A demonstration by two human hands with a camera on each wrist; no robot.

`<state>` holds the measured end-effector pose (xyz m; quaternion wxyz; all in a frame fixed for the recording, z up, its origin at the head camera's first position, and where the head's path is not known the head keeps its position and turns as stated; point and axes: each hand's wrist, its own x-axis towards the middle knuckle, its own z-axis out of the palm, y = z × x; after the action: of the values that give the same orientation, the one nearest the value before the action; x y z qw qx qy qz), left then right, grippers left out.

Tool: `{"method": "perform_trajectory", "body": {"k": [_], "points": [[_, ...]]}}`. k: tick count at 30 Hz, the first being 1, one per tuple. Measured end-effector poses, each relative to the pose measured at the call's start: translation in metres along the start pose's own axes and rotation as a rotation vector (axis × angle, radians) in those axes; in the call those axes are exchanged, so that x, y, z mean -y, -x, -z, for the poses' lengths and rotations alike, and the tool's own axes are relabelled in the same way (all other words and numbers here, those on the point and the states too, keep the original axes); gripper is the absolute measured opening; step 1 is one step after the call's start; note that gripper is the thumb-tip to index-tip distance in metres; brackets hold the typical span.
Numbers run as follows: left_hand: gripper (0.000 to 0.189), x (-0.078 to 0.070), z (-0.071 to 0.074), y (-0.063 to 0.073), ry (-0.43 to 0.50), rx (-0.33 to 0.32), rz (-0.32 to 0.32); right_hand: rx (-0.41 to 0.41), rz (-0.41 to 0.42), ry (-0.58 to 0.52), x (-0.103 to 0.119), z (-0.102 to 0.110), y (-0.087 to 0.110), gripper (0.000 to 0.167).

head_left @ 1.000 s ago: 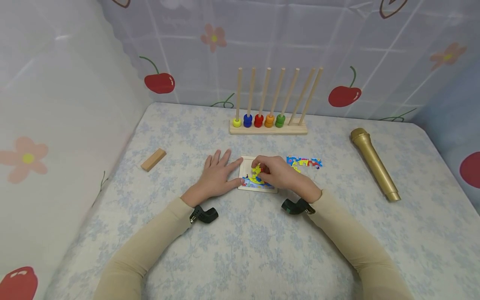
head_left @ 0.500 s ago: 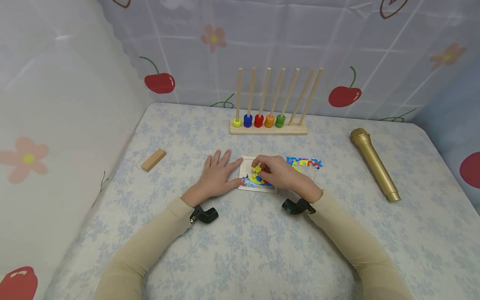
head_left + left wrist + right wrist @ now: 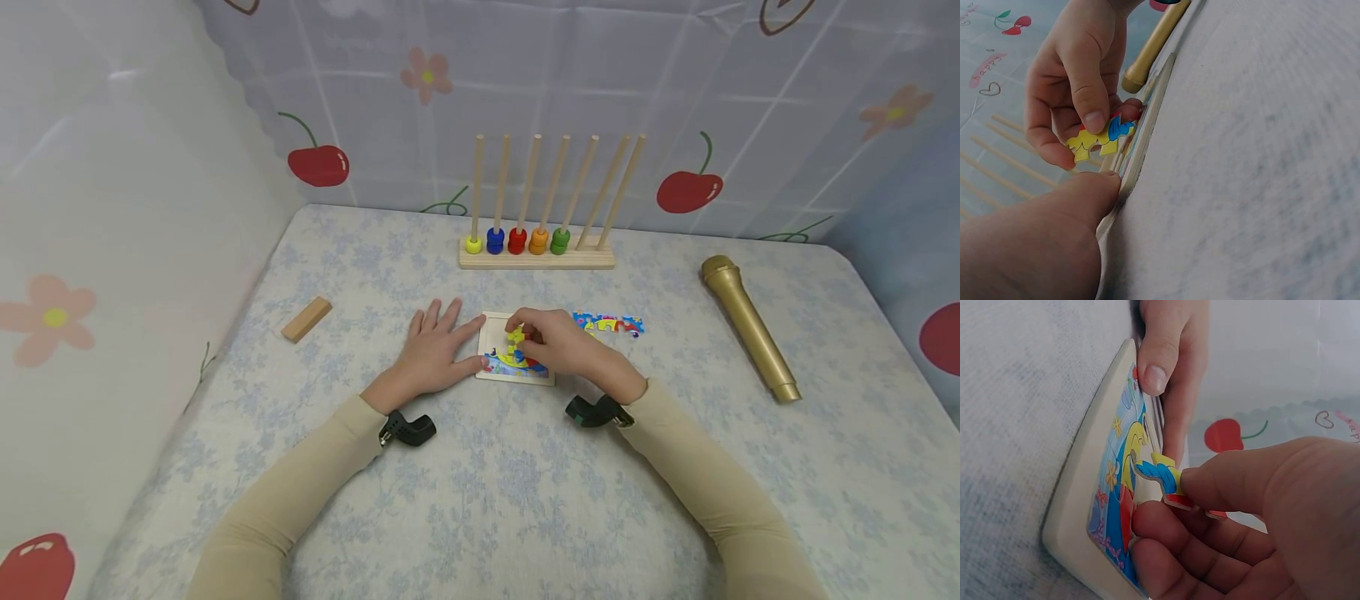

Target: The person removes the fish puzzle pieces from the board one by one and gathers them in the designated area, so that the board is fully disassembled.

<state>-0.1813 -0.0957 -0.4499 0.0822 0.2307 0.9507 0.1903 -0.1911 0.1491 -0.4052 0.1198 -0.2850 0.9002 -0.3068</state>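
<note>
A shallow puzzle tray [image 3: 491, 337] with a pale wooden rim lies on the table, its near strip filled with blue, yellow and red picture pieces. My right hand [image 3: 558, 342] pinches a yellow, blue and red puzzle piece [image 3: 1100, 139] between thumb and fingers, tilted up over the tray. In the right wrist view this puzzle piece [image 3: 1166, 478] overlaps the filled pieces. My left hand [image 3: 435, 350] lies flat with fingers spread, its thumb and forefinger touching the tray's left rim. Loose puzzle pieces [image 3: 611, 323] lie right of the tray, partly behind my right hand.
A wooden peg stand [image 3: 536, 258] with coloured beads on several rods stands at the back. To the right lies a gold microphone [image 3: 750, 329]. A small wooden block [image 3: 307, 320] rests at the left. A printed curtain [image 3: 555, 92] hangs behind the table.
My right hand has shifted very slightly to the right with the puzzle piece, which tilts a little differently. The left hand and the tray stay in place.
</note>
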Motion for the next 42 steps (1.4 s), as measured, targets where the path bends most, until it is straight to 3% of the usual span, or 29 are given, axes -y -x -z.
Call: {"method": "perform_trajectory", "body": {"k": [6, 12, 26, 33, 42], "points": [[0.072, -0.001, -0.001, 0.000, 0.003, 0.003, -0.004, -0.001, -0.027, -0.013, -0.003, 0.004, 0.004, 0.026], [0.072, -0.001, -0.002, 0.000, 0.009, -0.010, -0.007, -0.057, -0.096, 0.012, -0.011, 0.017, 0.016, 0.026], [0.073, -0.001, 0.000, 0.001, 0.009, -0.009, 0.001, -0.171, -0.279, 0.040, -0.051, 0.051, 0.060, 0.032], [0.072, 0.000, 0.000, 0.002, 0.018, -0.018, -0.011, -0.208, -0.319, -0.001, -0.066, 0.055, 0.076, 0.029], [0.072, 0.000, -0.001, 0.001, 0.017, -0.021, -0.010, -0.202, -0.386, -0.081, -0.073, 0.050, 0.079, 0.032]]}}
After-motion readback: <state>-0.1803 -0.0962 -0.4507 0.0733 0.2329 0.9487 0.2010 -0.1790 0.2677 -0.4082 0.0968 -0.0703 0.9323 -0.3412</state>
